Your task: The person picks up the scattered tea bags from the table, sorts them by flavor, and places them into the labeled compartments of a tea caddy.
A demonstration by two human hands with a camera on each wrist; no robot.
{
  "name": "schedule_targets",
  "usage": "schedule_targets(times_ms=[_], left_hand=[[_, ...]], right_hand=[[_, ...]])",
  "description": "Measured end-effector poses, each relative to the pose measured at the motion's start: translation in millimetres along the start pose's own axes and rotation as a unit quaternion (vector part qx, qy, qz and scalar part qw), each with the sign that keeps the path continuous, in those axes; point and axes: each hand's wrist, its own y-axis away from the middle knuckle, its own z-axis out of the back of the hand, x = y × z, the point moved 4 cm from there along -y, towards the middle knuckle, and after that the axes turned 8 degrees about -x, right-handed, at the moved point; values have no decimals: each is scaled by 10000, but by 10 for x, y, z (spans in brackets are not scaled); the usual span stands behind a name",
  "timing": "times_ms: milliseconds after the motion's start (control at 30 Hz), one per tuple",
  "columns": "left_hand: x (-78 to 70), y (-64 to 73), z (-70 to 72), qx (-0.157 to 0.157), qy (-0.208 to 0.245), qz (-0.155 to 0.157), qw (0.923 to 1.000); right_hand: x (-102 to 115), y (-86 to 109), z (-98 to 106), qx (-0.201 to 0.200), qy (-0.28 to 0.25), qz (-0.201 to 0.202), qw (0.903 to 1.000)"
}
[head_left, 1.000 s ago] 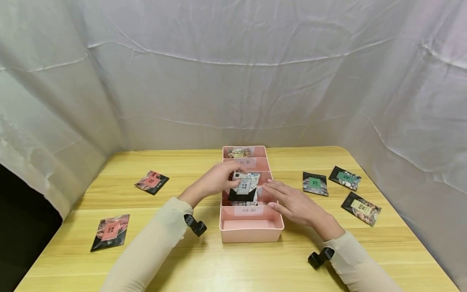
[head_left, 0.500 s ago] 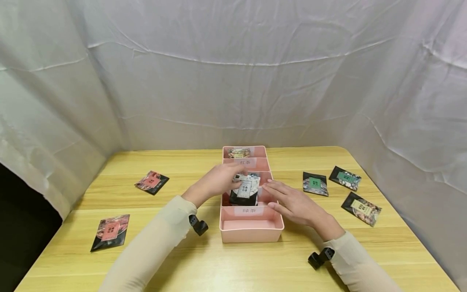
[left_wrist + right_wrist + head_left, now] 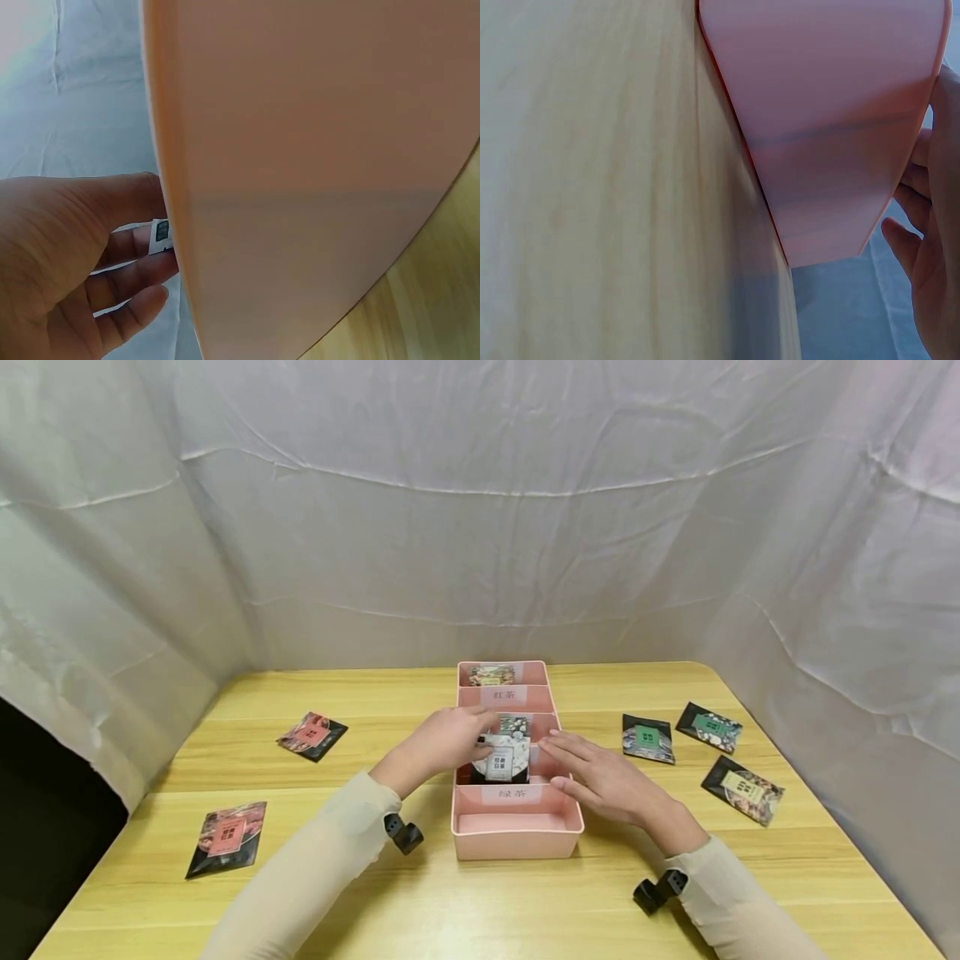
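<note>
A pink divided box (image 3: 517, 846) stands lengthwise before me, with paper labels on its dividers. My left hand (image 3: 438, 743) reaches over its left rim and pinches a tea packet (image 3: 507, 765), black with a pale floral top and white label, low in the second compartment from the front. In the left wrist view a white packet corner (image 3: 160, 235) shows between thumb and fingers; the box wall hides the rest. Another floral packet (image 3: 514, 725) lies just behind it. My right hand (image 3: 603, 777) rests its extended fingers along the box's right rim.
Two red-labelled packets (image 3: 227, 837) lie on the wooden table (image 3: 390, 902) to the left. To the right are two green-labelled packets (image 3: 648, 737) and a yellow-labelled packet (image 3: 742, 788). One more packet (image 3: 491, 675) sits in the box's rear compartment. Grey curtains (image 3: 495, 543) enclose the table.
My left hand has lowered the white-labelled packet into the box and the packet now lies flatter against the compartment, uncovering the floral packet behind it. The right hand has stayed put.
</note>
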Motion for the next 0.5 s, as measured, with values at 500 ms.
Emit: schedule_targets(times_ms=[500], left_hand=[[108,189,44,-400,1229,-246,9913]], right_hand=[[11,8,2,20,-4,-31,10000]])
